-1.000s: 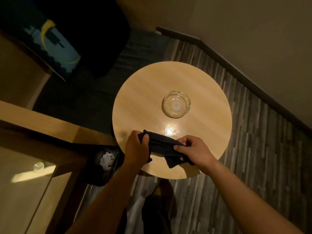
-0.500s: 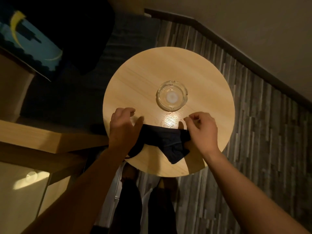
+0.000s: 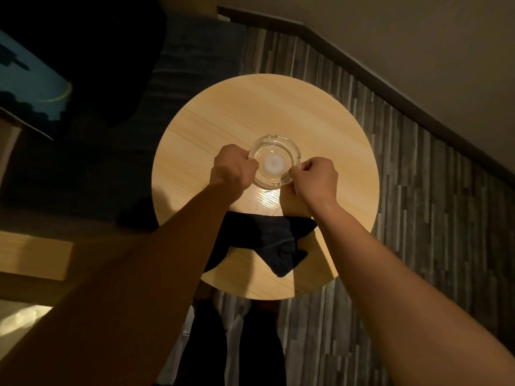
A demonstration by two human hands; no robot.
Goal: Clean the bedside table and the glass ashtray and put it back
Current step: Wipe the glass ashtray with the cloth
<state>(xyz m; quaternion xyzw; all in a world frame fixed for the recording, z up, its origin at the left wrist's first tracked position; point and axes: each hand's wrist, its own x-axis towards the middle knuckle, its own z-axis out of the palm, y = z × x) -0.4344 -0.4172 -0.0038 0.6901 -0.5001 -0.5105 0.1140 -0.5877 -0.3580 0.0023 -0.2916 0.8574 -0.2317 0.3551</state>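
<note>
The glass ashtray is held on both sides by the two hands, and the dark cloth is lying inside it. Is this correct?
Not quite. The head view shows the dark cloth lying on the round table, nearer its front edge, not inside the glass ashtray. The left hand and right hand do grip the ashtray's two sides.

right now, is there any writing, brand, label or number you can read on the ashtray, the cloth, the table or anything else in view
None can be read.
Glass ashtray, held at its rim by the left hand and right hand: no lettering visible.
Dark cloth: no tag or print visible.
Round wooden table: bare wood grain only.
Blue picture at far left: shapes only, too dark and cropped to show any words.
</note>
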